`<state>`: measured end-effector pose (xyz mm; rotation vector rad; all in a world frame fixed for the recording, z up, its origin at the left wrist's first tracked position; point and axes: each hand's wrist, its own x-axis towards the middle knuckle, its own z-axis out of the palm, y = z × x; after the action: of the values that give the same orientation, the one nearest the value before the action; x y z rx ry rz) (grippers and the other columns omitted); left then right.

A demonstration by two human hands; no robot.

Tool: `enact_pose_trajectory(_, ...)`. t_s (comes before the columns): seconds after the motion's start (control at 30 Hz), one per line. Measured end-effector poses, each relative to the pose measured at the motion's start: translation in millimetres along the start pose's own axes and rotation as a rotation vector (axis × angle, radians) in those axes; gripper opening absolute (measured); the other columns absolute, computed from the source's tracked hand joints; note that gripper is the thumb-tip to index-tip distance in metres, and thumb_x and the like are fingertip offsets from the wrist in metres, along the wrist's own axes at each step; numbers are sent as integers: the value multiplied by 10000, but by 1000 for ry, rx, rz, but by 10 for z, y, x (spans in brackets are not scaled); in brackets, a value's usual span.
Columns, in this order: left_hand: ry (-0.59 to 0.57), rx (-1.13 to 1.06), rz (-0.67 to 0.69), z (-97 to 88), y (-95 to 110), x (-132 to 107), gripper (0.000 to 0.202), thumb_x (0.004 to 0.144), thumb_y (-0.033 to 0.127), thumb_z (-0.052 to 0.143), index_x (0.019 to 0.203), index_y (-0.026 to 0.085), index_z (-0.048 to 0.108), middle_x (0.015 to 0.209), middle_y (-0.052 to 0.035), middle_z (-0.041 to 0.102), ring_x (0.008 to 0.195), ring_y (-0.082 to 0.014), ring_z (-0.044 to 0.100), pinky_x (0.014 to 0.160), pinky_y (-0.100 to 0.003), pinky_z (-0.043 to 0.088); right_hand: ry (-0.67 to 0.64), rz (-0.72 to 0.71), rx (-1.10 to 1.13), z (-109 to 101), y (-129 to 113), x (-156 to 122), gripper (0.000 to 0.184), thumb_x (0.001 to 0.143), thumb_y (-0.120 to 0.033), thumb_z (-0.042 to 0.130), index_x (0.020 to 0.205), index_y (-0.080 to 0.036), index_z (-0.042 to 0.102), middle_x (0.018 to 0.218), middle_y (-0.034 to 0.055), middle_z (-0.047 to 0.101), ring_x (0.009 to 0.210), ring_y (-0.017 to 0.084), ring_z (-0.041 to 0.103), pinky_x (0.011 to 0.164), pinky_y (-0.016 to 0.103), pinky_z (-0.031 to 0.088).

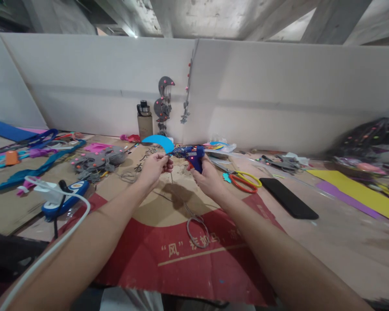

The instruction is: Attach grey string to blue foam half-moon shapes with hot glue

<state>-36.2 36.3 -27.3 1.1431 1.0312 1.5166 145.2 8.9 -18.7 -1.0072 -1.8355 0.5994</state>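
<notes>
My left hand (157,168) pinches a blue crescent cutout (158,141) by its lower right end, held up over the cardboard. In my right hand (207,175) is a dark blue glue gun (196,156), its nozzle pointing left at the crescent's held end. Whether the nozzle touches the crescent or only comes close, I cannot tell. A thin grey cord (181,201) hangs below my left fingers and trails in a loop onto the red and tan cardboard sheet (181,272). Scissors with red and yellow handles (246,181) lie right of my right hand.
A black phone (288,198) lies at the right, near yellow foam sheets (353,190). At the left are a blue power strip (66,201), a white cable (63,237) and grey felt pieces (97,162). A bottle (145,123) stands before the white partition (100,77), where grey crescent garlands (164,103) hang.
</notes>
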Motion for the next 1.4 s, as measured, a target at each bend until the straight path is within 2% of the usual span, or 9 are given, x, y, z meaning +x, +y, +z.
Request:
enact_pose_trajectory(0.5,32,-66,26,-6,67,7,101,778,173,581,701,125,537,642,-20,608,499,-63,550,493,-178,455,-15,82,88,-1,53,12,165,764,-224,467,927,-210,482,798,19,565,644,146,497,570,268,419)
enact_pose_trajectory(0.73,25,-102,26,1,122,-25,106,789,195,567,710,123,564,675,-27,625,506,-50,540,496,-164,439,-29,378,239,68,270,78,191,698,-203,510,878,-221,449,718,-4,580,467,108,466,425,236,379)
enact_pose_trajectory(0.83,-11,-65,-10,24,112,-53,109,764,232,599,737,133,565,745,-45,653,498,-54,538,429,-157,384,-22,466,43,49,432,118,142,664,-195,569,730,-214,445,590,7,546,548,167,547,522,284,422)
enact_pose_trajectory(0.9,-8,-12,-3,47,102,-77,139,738,269,626,758,142,573,783,-49,660,506,-63,544,379,-155,318,38,388,-200,11,488,121,199,646,-217,625,637,-215,427,626,58,561,731,239,596,666,348,444)
enact_pose_trajectory(1.0,35,137,72,86,101,-126,177,715,316,647,771,152,608,696,-24,634,491,-72,512,362,-170,251,179,200,-416,-15,424,94,225,662,-291,651,646,-195,448,860,162,590,1013,320,524,891,462,369)
enact_pose_trajectory(1.07,70,269,150,114,113,-168,183,714,333,647,765,158,640,636,-9,612,495,-78,489,399,-182,282,207,132,-316,29,295,74,200,719,-333,601,755,-174,484,987,174,569,1060,297,494,934,481,344)
enact_pose_trajectory(1.17,105,429,292,155,140,-232,166,705,322,652,750,165,676,689,-19,643,596,-107,529,526,-197,374,59,118,211,183,72,56,295,761,-373,555,967,-190,451,1050,99,569,994,185,545,890,378,423)
enact_pose_trajectory(1.27,109,483,349,186,157,-274,154,698,303,654,766,168,686,726,-24,663,636,-123,550,592,-208,403,-31,230,627,327,-69,46,413,719,-324,596,1052,-214,378,920,22,593,773,117,586,756,308,476)
enact_pose_trajectory(1.4,52,404,246,194,135,-276,174,719,326,634,777,164,661,593,-3,612,474,-91,477,459,-202,351,-14,337,640,338,-80,55,296,701,-358,603,922,-205,480,681,-60,486,530,69,435,487,198,386)
